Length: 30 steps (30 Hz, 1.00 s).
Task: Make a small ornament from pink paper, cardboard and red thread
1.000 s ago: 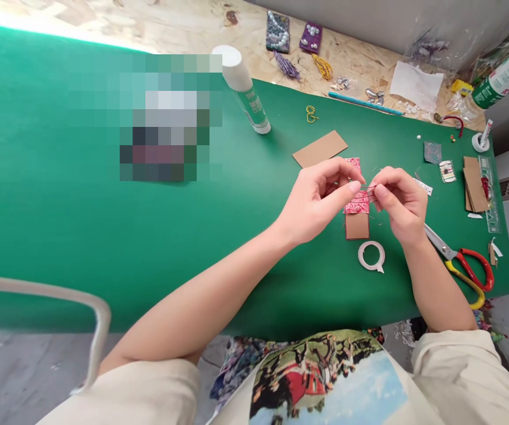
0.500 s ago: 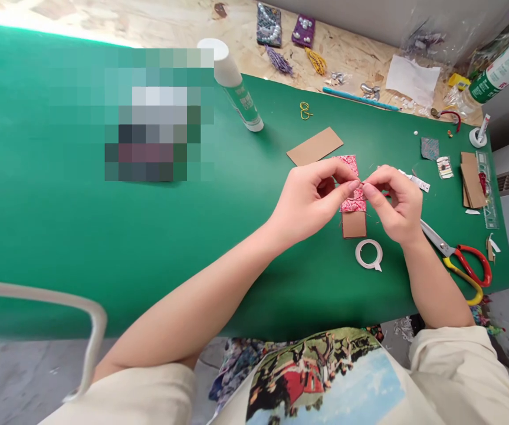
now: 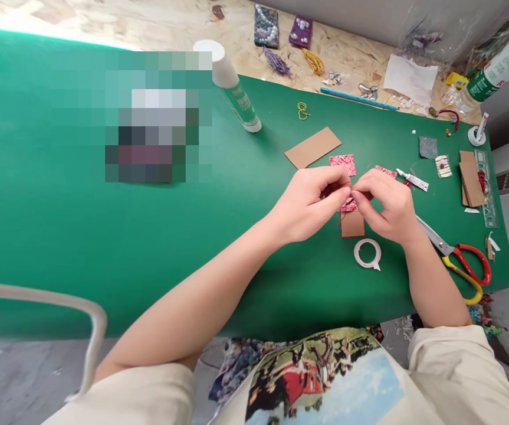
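Got a green worktop below. Just brought left grip and right grip almost together, both pinched closed, can't tell on what, so fine fingertip work. Got brown cardboard just nearer, red-patterned fabric beneath and beyond.

no legible text, bottle labels blurred

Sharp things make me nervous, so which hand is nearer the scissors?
Right. The right hand is just left of the scissors; the left hand is farther left, beyond the right.
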{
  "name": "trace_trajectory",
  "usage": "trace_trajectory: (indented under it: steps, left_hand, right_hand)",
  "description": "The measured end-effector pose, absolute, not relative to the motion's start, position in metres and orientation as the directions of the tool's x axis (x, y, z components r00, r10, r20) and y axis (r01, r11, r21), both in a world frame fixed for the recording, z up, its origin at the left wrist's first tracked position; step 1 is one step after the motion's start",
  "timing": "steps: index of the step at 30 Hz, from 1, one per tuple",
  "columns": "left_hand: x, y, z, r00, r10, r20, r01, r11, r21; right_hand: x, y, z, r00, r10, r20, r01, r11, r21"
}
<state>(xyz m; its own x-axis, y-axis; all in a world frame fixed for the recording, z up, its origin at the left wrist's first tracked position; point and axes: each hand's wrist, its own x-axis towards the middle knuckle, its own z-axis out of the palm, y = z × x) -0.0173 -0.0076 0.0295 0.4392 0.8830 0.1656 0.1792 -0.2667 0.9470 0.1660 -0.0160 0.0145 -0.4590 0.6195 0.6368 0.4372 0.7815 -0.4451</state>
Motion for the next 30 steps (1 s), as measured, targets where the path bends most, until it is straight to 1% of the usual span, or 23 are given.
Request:
trace_trajectory:
  steps: [2, 3, 6, 10, 12, 14, 16, 19, 22, 26, 30]
  left_hand:
    - [-0.017, -0.007, 0.033, 0.516, 0.853, 0.072, 0.069, -0.125, 0.99]
    - [-0.017, -0.007, 0.034, 0.553, 0.832, 0.047, 0.009, -0.063, 0.998]
    - [-0.013, -0.009, 0.033, 0.631, 0.775, 0.035, -0.154, 0.081, 0.985]
    - [-0.008, -0.011, 0.028, 0.646, 0.76, 0.071, -0.293, 0.162, 0.942]
    - [-0.009, -0.011, 0.028, 0.616, 0.783, 0.088, -0.356, 0.177, 0.918]
    - [-0.012, -0.009, 0.031, 0.541, 0.836, 0.089, -0.415, 0.173, 0.893]
    - [-0.017, -0.007, 0.036, 0.423, 0.902, 0.086, -0.427, 0.114, 0.897]
    - [-0.02, -0.003, 0.044, 0.304, 0.949, 0.086, -0.458, 0.067, 0.886]
    - [-0.018, -0.003, 0.048, 0.236, 0.972, -0.009, -0.48, 0.124, 0.868]
    - [-0.015, -0.001, 0.049, 0.143, 0.982, -0.122, -0.514, 0.179, 0.839]
    - [-0.018, 0.005, 0.047, 0.066, 0.978, -0.196, -0.567, 0.199, 0.799]
  right_hand:
    - [0.166, -0.017, 0.017, -0.452, 0.659, 0.601, 0.322, 0.749, -0.579]
    - [0.166, -0.018, 0.017, -0.442, 0.683, 0.581, 0.267, 0.719, -0.642]
    - [0.164, -0.019, 0.018, -0.412, 0.751, 0.515, 0.119, 0.605, -0.787]
    - [0.16, -0.02, 0.019, -0.398, 0.793, 0.46, -0.059, 0.479, -0.876]
    - [0.158, -0.02, 0.021, -0.373, 0.839, 0.396, -0.183, 0.352, -0.918]
    - [0.159, -0.019, 0.023, -0.324, 0.896, 0.304, -0.292, 0.211, -0.933]
    - [0.161, -0.018, 0.026, -0.264, 0.933, 0.244, -0.327, 0.152, -0.933]
    - [0.166, -0.014, 0.026, -0.2, 0.934, 0.296, -0.273, 0.237, -0.932]
    - [0.169, -0.012, 0.024, -0.193, 0.914, 0.356, -0.215, 0.314, -0.925]
    - [0.17, -0.01, 0.022, -0.184, 0.913, 0.365, -0.208, 0.327, -0.922]
    - [0.17, -0.008, 0.018, -0.117, 0.912, 0.393, -0.221, 0.362, -0.906]
